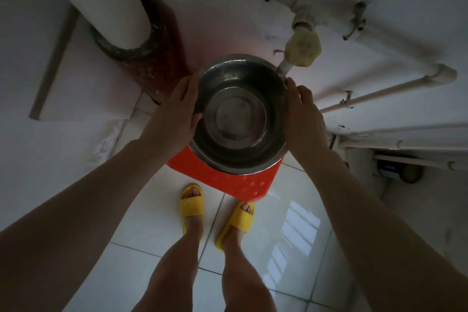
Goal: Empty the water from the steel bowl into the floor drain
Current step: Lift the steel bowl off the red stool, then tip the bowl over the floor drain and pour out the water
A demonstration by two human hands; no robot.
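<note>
A round steel bowl (239, 114) with water in its bottom sits upright over a red plastic stool (243, 182). My left hand (177, 111) grips the bowl's left rim, thumb over the edge. On the opposite rim my right hand (302, 114) holds the bowl, fingers curled round the outside. A tap (301, 49) wrapped in yellowish cloth hangs just above the bowl's far right edge. No floor drain shows in this view.
A thick white pipe (111, 0) runs down into a dark rusty base at the back left. Thin white pipes (379, 91) cross the wall on the right. My feet in yellow slippers (192, 200) stand on glossy white floor tiles (291, 230) in front of the stool.
</note>
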